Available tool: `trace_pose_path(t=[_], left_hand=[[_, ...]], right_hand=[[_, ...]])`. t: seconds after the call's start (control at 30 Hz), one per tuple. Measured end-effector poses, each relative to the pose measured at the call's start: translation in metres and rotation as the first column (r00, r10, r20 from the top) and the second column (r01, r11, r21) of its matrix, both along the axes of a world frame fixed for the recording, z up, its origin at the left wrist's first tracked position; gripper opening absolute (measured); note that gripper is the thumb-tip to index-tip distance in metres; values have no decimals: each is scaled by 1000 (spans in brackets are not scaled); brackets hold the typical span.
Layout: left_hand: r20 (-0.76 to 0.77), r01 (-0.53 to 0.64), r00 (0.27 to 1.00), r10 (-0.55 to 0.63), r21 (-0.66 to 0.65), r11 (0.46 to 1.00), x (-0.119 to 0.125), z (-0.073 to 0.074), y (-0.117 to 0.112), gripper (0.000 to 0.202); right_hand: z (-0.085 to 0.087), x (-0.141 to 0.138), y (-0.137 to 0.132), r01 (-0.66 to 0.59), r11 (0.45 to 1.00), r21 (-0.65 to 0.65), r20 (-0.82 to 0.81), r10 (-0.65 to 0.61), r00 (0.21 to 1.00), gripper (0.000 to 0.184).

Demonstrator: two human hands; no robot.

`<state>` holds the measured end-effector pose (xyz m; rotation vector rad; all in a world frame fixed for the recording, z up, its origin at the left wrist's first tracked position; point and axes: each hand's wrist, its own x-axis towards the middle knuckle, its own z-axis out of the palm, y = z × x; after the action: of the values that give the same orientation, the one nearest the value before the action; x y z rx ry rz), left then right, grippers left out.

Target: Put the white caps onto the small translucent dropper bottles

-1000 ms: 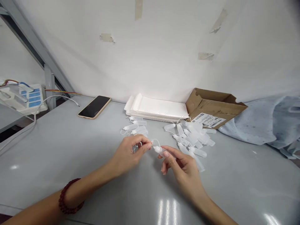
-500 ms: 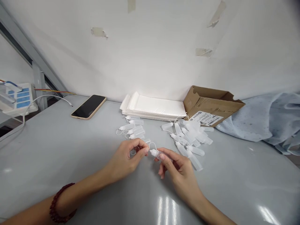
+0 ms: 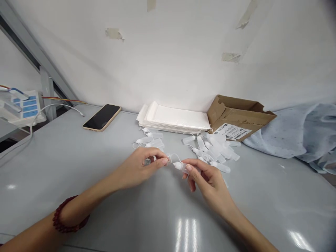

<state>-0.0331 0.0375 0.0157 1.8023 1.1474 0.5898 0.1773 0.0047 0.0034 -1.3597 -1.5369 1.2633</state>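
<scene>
Between thumb and fingers of my right hand (image 3: 207, 178) lies a small translucent needle-tip squeeze bottle (image 3: 179, 166), its white nozzle end pointing left. A thin white strap loops up from its neck toward my left hand (image 3: 147, 164). That hand is closed in a pinch on the small cap (image 3: 169, 159) at the strap's end, mostly hidden by the fingertips. A thin needle appears to show in the narrow gap between cap and nozzle. Similar bottles lie in a pile (image 3: 216, 148) beyond my right hand and in a smaller group (image 3: 154, 142) behind my left hand.
A stack of white padded envelopes (image 3: 178, 119) lies against the wall beside an open cardboard box (image 3: 236, 119). Pale blue fabric (image 3: 286, 136) rests at the right. A phone (image 3: 103, 118), a white cable (image 3: 59, 104) and a power strip (image 3: 31, 108) are at the left.
Both hands have shifted slightly right and up in the picture with the bottle. A gap with a thin needle now shows between the left fingertips and the nozzle. The view has shifted slightly.
</scene>
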Motion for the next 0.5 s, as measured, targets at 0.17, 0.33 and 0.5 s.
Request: trace_pose_path(t=[0.17,0.33,0.5], left_hand=[[-16,18,1000,-18,-13,1000,-1,1,2,26],[-61,-4,998,3,-14,1000,1,1,0,26],[-53,1,999,-2,-15,1000,0,1,0,24]], right_hand=[[-5,0,-2,-23,999,43,55,21,998,33],[-8,-1,-1,-92,991,96,141,78,987,30],[-4,0,-2,-94,989,115,175,73,982,29]])
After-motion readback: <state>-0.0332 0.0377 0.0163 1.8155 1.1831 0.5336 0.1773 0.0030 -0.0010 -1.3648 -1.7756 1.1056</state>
